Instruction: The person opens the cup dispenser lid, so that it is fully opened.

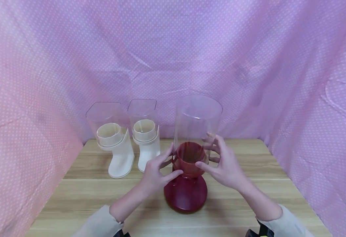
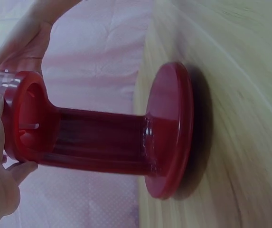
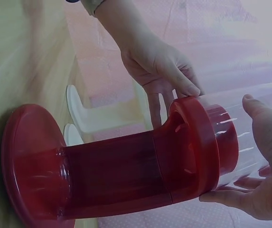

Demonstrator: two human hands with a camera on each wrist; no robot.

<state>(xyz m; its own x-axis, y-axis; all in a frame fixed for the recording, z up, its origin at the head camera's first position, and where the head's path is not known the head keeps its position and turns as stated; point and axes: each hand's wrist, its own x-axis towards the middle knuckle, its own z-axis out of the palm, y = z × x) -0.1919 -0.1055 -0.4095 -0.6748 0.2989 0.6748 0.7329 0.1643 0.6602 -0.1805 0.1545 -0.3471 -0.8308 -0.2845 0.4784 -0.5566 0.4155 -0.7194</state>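
A glossy red dispenser stand (image 1: 185,194) with a round foot stands on the table, and a clear cylinder (image 1: 198,113) rises from its upper ring. My left hand (image 1: 155,172) grips that red ring (image 3: 196,147) from the left, thumb toward me and fingers round the far side. From the right, my right hand (image 1: 224,164) curves round the lower part of the cylinder, just above the ring. Its fingers are seen through the clear wall. In the right wrist view, a fingertip meets the ring's edge, but whether the thumb touches the cylinder is unclear.
To the left stand two white dispensers (image 1: 121,161) (image 1: 147,153) with clear square-cornered containers. All rest on a wood-grain table (image 1: 81,194). Pink dotted cloth (image 1: 161,49) hangs behind and on both sides.
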